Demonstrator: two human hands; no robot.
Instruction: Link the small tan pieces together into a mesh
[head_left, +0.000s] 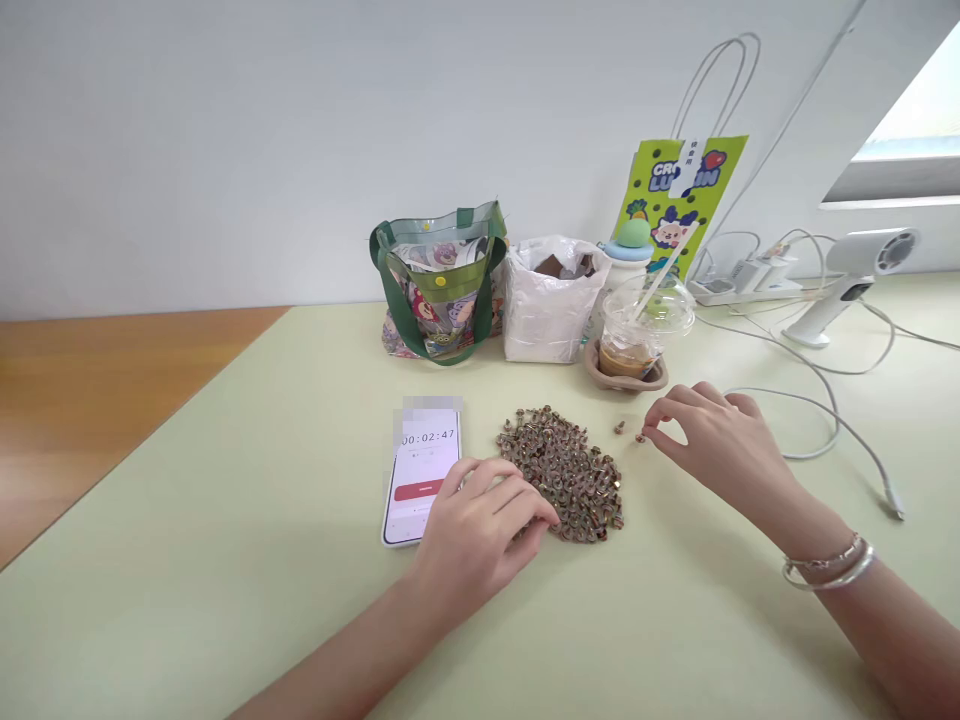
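Observation:
A pile of small brass-coloured screws (574, 475) lies on the pale green table (300, 600). At the pile's left edge is my left hand (484, 525), its fingers curled and thumb and forefinger brought together at the screws. Whatever those fingertips may hold is hidden. My right hand (712, 445), to the right of the pile, pinches a small screw (640, 438) between thumb and forefinger, close to the tabletop. Another loose screw (619, 428) lies on the table between the pile and that hand.
A phone (409, 510) showing a timer lies partly behind my left hand. Farther back stand a patterned bag (442, 310), a white plastic-lined container (551, 310), a bottle (630, 255), an iced drink (634, 345) and a green paper bag (660, 190). Cables (817, 400) and a small fan (847, 285) occupy the right.

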